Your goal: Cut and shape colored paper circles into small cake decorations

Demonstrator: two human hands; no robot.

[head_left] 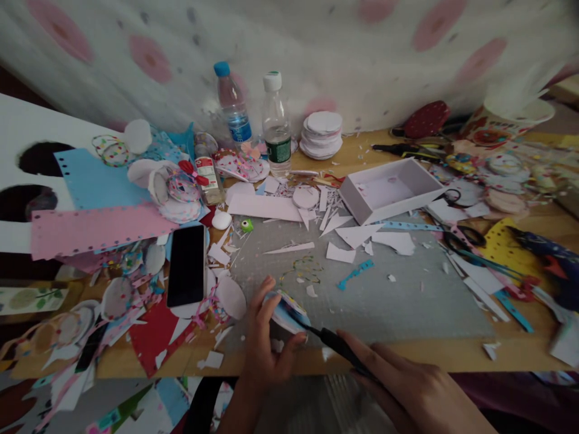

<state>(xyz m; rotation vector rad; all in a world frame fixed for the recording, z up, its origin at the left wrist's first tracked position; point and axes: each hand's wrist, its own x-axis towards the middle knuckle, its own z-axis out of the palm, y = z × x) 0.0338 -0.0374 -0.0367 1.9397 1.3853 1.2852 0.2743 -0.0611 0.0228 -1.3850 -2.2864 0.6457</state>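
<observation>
Left hand (268, 346) half-curls round seemingly part-decorated disc (283, 316), right hand (402, 380) firmly grips black tool (335, 343) at 4 o'clock, finishing probably left.

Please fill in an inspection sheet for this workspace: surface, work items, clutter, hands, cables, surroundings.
Surface: wooden table, partly covered by a grey mat.
Work items: small round piece, partly blue; black-handled tool, tip at the piece.
Clutter: white paper scraps on mat and table; phone at left; open white box right of centre; blue-capped bottle and white-capped bottle toward the back.
Hands: left hand holds the round piece; right hand grips the tool.
Cables: nothing seen that is clearly a cable.
Surroundings: pale cloth with pink spots behind the table.
</observation>
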